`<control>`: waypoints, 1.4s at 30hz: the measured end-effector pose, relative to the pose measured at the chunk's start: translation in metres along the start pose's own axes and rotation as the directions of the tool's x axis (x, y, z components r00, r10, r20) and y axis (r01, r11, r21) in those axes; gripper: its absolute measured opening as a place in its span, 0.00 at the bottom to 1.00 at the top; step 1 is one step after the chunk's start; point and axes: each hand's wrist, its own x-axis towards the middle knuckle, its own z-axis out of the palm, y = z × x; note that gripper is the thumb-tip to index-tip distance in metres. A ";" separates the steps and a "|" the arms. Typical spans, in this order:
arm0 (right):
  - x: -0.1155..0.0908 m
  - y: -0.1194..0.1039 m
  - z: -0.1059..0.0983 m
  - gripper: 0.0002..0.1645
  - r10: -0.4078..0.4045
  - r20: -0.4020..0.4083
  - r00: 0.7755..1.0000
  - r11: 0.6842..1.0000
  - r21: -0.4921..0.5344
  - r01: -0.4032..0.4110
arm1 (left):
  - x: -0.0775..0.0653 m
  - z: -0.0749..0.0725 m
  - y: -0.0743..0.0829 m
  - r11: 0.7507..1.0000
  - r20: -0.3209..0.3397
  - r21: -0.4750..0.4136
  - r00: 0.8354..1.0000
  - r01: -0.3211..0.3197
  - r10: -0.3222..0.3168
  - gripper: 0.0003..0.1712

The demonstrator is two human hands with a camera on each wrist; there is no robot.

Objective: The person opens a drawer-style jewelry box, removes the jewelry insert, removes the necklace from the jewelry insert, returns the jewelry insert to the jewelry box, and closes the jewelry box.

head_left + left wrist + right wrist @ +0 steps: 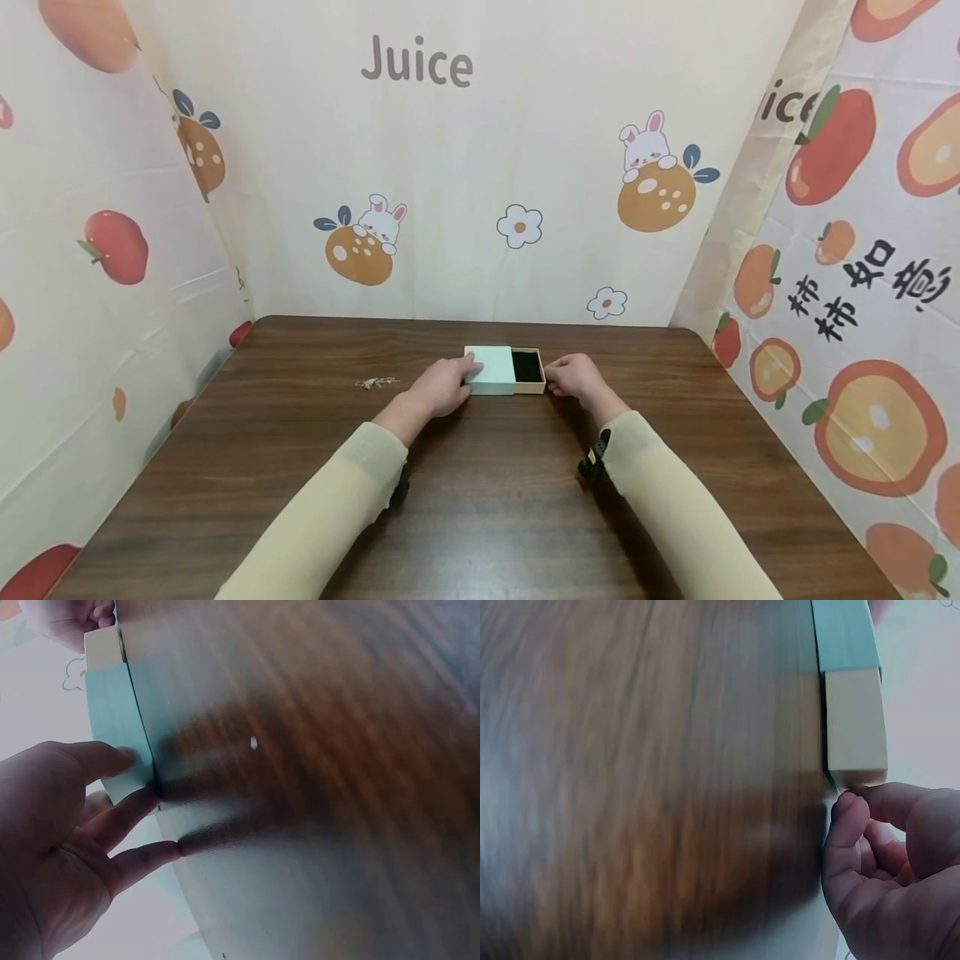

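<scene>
A small drawer-style gift box lies near the far side of the table, its mint-green sleeve [491, 371] on the left. From the sleeve's right end sticks out a cream drawer [529, 387] with a black lining [527, 367]. My left hand [442, 386] grips the sleeve's left end, thumb over the face nearest me in the left wrist view and other fingers around the end. My right hand [576, 377] has thumb and forefinger pinched together right at the drawer's outer end; what lies between the fingertips is hidden.
A small silvery chain-like piece [377, 382] lies on the brown wooden table [495, 517], left of my left hand. Fruit-printed cloth [450, 167] hangs behind the table and along both sides. A dark strap device [594, 458] sits at my right wrist.
</scene>
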 end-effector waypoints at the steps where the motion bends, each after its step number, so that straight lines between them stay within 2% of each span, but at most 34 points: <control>1: 0.000 -0.001 0.001 0.15 -0.001 0.004 1.000 1.000 0.002 0.001 | 0.000 0.000 0.000 1.000 -0.001 0.000 1.000 -0.001 0.001 0.30; 14: 0.004 -0.011 0.014 0.14 -0.023 0.015 1.000 0.999 -0.022 0.023 | 0.001 0.001 0.002 1.000 -0.004 -0.006 1.000 0.008 -0.008 0.30; 42: 0.003 -0.013 0.022 0.15 -0.016 0.015 1.000 0.999 -0.030 0.016 | -0.001 0.000 0.000 1.000 -0.010 -0.006 1.000 0.006 -0.006 0.30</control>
